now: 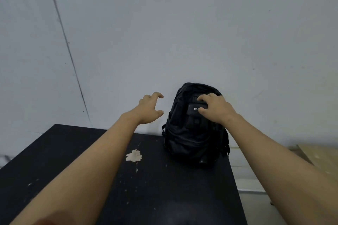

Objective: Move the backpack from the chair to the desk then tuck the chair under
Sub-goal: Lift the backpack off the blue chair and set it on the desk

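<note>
A black backpack [192, 137] stands upright at the back right of the black desk [109, 179], leaning against the wall. My right hand [215, 108] rests on its upper front, fingers curled over a small black logo patch. Just left of the backpack, my left hand [149, 108] hovers in the air with fingers spread and curved, holding nothing and not touching the bag. The chair is out of view.
A pale grey wall [164, 33] rises right behind the desk. The desk top has a chipped pale patch [134, 155] near its middle. A light wooden board [321, 159] lies to the right, beyond the desk's right edge.
</note>
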{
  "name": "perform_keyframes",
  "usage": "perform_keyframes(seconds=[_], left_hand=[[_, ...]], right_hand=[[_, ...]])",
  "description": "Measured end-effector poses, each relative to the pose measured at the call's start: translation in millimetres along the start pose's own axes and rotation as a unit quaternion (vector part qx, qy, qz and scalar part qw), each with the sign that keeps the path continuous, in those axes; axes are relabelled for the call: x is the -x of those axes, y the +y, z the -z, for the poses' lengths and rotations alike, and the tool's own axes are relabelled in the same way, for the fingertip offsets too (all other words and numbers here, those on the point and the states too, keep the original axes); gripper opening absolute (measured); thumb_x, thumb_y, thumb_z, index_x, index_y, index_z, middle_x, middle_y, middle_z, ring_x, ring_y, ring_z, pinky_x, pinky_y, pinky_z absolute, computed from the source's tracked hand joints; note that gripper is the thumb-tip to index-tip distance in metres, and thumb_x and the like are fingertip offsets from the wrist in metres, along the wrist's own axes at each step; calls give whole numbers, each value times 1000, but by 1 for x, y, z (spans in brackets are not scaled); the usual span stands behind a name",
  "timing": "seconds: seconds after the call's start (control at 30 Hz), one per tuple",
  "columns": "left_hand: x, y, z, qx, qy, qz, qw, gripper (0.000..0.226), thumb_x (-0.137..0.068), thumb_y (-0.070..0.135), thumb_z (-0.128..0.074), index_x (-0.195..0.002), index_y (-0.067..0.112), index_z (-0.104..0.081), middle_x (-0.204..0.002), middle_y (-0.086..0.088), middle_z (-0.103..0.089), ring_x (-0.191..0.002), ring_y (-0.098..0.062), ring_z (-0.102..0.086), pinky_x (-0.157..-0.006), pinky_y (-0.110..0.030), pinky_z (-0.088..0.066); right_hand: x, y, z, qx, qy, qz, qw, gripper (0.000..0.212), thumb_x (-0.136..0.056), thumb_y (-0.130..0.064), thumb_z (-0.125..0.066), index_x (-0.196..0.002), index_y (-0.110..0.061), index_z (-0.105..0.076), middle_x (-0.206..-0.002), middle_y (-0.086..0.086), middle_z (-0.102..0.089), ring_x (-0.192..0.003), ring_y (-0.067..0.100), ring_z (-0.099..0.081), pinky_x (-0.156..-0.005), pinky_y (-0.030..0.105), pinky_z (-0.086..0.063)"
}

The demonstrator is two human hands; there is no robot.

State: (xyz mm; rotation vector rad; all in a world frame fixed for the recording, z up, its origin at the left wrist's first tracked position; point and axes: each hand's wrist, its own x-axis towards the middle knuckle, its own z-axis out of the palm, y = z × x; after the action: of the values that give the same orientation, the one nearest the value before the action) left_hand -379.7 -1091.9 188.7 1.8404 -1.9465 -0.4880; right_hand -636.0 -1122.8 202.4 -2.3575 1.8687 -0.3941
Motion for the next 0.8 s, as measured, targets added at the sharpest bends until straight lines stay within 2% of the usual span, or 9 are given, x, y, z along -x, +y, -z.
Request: perform_keyframes(seconds=[0.2, 0.27, 0.33, 0.43, 0.6, 0.67, 0.73, 0.8], left_hand=[[106, 22, -4, -11, 27, 15, 999, 53, -93, 29, -58, -140, 32, -34, -144, -12, -36, -133, -29, -34, -107, -45, -36], [142, 29, -14, -13, 17, 22, 1000, 54, -93, 28, -58, -141, 32, -34, -144, -13, -36, -132, -29, -35, -102, -42, -39], [175, 36, -23, -9, 5, 27, 1000, 54, -93, 28, -58, -140, 34, -34, -144, -12, -36, -129, -29, -39, -101, -41, -42], [223, 43, -30, 3, -10, 36, 999, 54, -93, 28, -60, -139, 35, -34, -143, -11, -37, -122, -29, -45, -99, -45, -48], [294, 49, -33, 15, -22, 21, 999, 54, -94, 27, -60, -141, 32, -34, -144, -11, -37, -122, -29, -51, -97, -42, -48], [325, 48, -32, 13, -27, 12, 999, 55, -93, 27, -60, -141, 32, -34, -144, -12, -38, -126, -28, -47, -102, -47, -46], [358, 41, -34, 15, -34, 2, 999, 56, -92, 28, -61, -140, 33, -34, -143, -12, -39, -127, -29, -46, -101, -48, -48], [396, 33, -36, 8, -37, -4, 999, 57, -91, 28, -61, -141, 32, -34, -141, -13, -39, -125, -30, -46, -99, -48, -49]], right_hand=[[89, -3, 16, -43, -10, 54, 998, 45, -86, -34, -56, -131, -32, -57, -135, -2, -54, -123, 26, -51, -98, 46, -48], [120, 2, 18, -110, -8, 67, 992, 43, -87, -27, -58, -130, -27, -60, -132, 0, -57, -120, 22, -56, -99, 37, -47], [153, 4, 18, -150, -6, 68, 986, 41, -88, -22, -60, -129, -25, -62, -126, 2, -60, -112, 18, -58, -93, 27, -43], [203, 2, 19, -174, -31, 72, 982, 43, -90, -17, -60, -132, -25, -61, -129, 3, -59, -112, 17, -56, -92, 25, -40], [291, -15, 21, -156, -46, 77, 984, 48, -89, -15, -59, -136, -25, -57, -136, 3, -57, -122, 19, -55, -94, 23, -39], [329, -25, 20, -149, -48, 72, 985, 49, -90, -15, -59, -138, -25, -55, -136, 3, -57, -115, 17, -55, -94, 24, -39], [368, -39, 18, -139, -49, 59, 987, 49, -91, -16, -59, -139, -26, -54, -136, 3, -56, -106, 13, -52, -91, 25, -40], [407, -54, 13, -122, -50, 49, 990, 48, -91, -16, -59, -139, -25, -54, -137, 2, -56, -110, 14, -53, -92, 24, -39]])
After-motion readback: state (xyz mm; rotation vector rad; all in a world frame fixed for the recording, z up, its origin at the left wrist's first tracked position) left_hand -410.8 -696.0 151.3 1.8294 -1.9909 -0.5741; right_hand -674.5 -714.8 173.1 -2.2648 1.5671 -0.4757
